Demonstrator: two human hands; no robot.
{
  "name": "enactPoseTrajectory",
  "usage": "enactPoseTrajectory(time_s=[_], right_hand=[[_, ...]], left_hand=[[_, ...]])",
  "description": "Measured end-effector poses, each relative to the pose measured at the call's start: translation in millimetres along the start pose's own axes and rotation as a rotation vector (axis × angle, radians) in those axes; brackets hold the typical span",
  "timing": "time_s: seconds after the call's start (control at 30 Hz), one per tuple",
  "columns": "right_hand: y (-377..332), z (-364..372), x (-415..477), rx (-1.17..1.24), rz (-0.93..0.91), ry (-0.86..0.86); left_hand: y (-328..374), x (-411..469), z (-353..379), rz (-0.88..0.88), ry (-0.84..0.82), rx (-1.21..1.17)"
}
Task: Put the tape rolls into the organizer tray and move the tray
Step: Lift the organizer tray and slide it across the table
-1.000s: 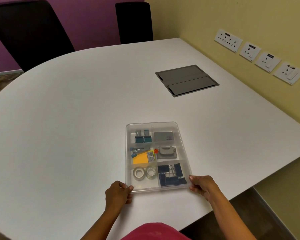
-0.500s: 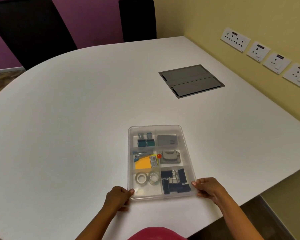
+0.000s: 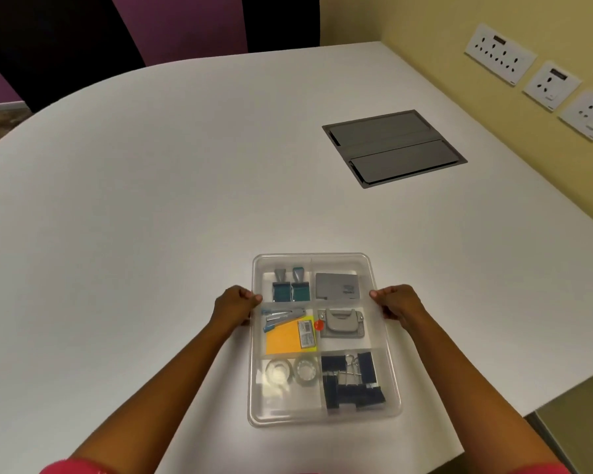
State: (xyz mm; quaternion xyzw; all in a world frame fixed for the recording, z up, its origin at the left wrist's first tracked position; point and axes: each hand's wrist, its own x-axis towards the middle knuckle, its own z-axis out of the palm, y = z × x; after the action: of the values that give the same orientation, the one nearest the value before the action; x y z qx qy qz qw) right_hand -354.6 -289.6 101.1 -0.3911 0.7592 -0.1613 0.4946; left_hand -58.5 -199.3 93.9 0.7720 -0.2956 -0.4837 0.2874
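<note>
Single head-worn view, wide-angle, looking forward and steeply down over the white surface (image 3: 151, 217); near edge close below, wall (image 3: 493, 22) at far right.

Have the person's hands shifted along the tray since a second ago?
Yes. Left hand and right hand went from the organizer tray's near corners to its long sides' middle, further toward the grey floor box.

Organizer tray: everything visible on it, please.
The organizer tray is clear plastic, rectangular with rounded corners, split into six compartments and lying flat on the white table. The left hand and right hand grip its long sides. Two tape rolls lie in the near-left compartment.
</note>
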Motion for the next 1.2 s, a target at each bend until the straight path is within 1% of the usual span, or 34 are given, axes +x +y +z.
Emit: enactPoseTrajectory(time_s=[0.2,0.33,0.43,0.53,0.67,0.77,0.83,0.87,0.93,0.97,1.03,1.1,1.13,1.2], right_hand=[[-42,6,39,0.053,0.033,-0.046],[-59,4,54,0.045,0.093,-0.1],[-64,3,61,0.113,0.212,-0.173],[-65,5,69,0.149,0.329,-0.202],[-63,6,76,0.125,0.364,-0.224],[-61,6,78,0.147,0.358,-0.228],[-61,7,76,0.138,0.312,-0.201],[-60,8,74,0.135,0.262,-0.175],[-53,13,70,0.089,0.073,-0.084],[-47,15,65,0.028,-0.049,-0.018],[-27,19,37,-0.107,-0.271,0.13],[-5,28,13,-0.221,-0.497,0.212],[5,33,2,-0.257,-0.572,0.228],[27,42,-11,-0.36,-0.67,0.23]], left_hand=[[35,43,-5,0.005,0.018,-0.02],[47,61,-7,-0.005,-0.012,-0.007],[51,69,-7,-0.022,-0.041,0.011],[54,73,-6,-0.041,-0.068,0.022],[56,79,-4,-0.08,-0.094,0.101],[56,82,1,-0.102,-0.065,0.145],[56,83,3,-0.112,-0.052,0.151],[57,82,2,-0.109,-0.048,0.145],[55,76,1,-0.046,-0.013,0.177],[52,72,2,0.027,0.046,0.25],[39,48,9,0.235,0.202,0.407],[22,22,20,0.41,0.315,0.418],[13,10,26,0.473,0.33,0.427],[-7,-8,39,0.545,0.31,0.489]])
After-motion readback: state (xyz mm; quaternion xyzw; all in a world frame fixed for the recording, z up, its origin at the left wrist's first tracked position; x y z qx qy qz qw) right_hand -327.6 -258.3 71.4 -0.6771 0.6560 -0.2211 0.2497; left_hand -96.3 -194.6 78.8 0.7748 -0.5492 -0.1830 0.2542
